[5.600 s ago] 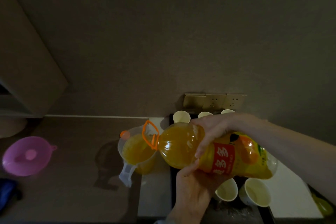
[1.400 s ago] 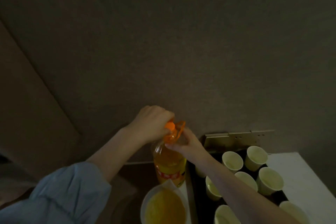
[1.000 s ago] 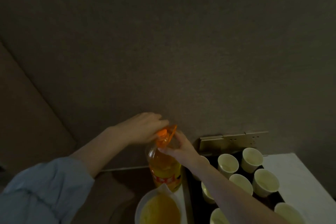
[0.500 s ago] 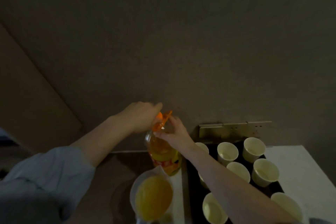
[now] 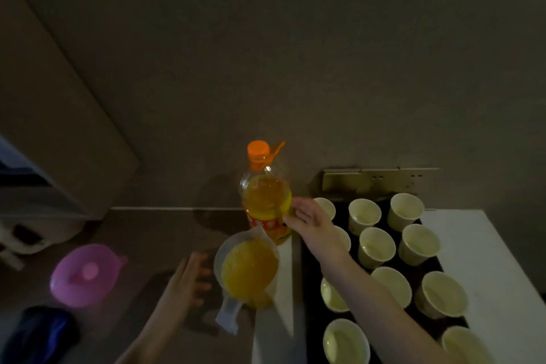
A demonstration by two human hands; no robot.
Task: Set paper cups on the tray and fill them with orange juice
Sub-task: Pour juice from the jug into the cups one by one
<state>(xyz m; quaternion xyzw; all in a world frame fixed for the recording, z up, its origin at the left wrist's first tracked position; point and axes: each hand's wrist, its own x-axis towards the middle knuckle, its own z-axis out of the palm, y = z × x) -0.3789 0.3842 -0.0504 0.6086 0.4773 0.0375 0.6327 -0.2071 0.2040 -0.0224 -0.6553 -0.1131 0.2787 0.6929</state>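
Both hands have left the orange cap [image 5: 258, 148], now closed on the upright juice bottle [image 5: 265, 197] at mid-frame. Right hand [image 5: 310, 220] is open, fingertips just beside the bottle's label; whether they touch is unclear. Left hand [image 5: 189, 278] hovers open at lower left of the jug [image 5: 247, 270], which holds orange juice. Paper cups [image 5: 376, 247] stand in rows on the dark tray [image 5: 307, 257] at lower right. A pink lid [image 5: 84, 275] lies on the surface [image 5: 153, 233] at far left.
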